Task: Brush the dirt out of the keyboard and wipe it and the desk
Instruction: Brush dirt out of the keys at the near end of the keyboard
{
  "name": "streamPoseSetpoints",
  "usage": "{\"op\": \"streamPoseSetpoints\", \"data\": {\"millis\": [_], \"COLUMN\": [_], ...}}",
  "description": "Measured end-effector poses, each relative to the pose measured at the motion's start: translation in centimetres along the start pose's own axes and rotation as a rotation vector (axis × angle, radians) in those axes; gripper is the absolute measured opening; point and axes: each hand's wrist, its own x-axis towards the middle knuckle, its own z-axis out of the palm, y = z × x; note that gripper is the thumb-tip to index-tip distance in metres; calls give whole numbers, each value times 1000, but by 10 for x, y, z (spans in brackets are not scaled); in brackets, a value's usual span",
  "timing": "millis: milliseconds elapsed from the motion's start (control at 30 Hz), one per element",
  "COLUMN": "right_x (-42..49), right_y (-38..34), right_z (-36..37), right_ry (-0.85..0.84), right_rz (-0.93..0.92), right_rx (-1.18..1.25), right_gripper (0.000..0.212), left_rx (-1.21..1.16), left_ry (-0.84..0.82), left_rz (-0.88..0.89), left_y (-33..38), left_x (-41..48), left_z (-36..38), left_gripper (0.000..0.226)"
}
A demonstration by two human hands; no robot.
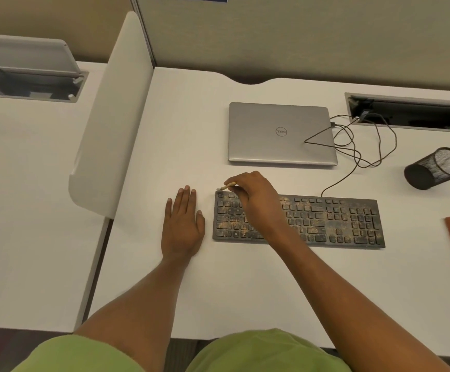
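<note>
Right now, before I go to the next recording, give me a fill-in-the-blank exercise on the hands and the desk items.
1. The right hand pinches a small ____ at the far left corner of the keyboard.
2. The left hand lies flat on the ____, left of the keyboard.
3. The laptop beyond the keyboard has its lid ____.
4. The mesh cup lies on its ____.

Missing words: brush; desk; closed; side.
</note>
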Motion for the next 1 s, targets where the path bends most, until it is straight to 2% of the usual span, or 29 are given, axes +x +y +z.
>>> {"op": "streamPoseSetpoints", "data": {"millis": [233,400,600,800,1000], "right_x": [1,3,-1,-1,-3], "right_y": [-1,-4,-1,-1,2], "right_z": [4,2,4,2,4], "right_ry": [-64,21,-71,41,7], "right_rz": [9,14,6,33,49], "right_rx": [-23,2,-55,-34,-36], "right_gripper": [16,15,16,16,15], "left_rx": [-5,2,-2,7,14], "left_ry": [16,13,4,-3,-3], "left_rz": [2,-1,-9,-12,-11], "left_y": [2,1,2,2,2], "left_x": [0,-1,-1,-1,-1], "left_z": [-1,-1,-1,-1,0], "left_gripper": [61,61,62,62,62]}}
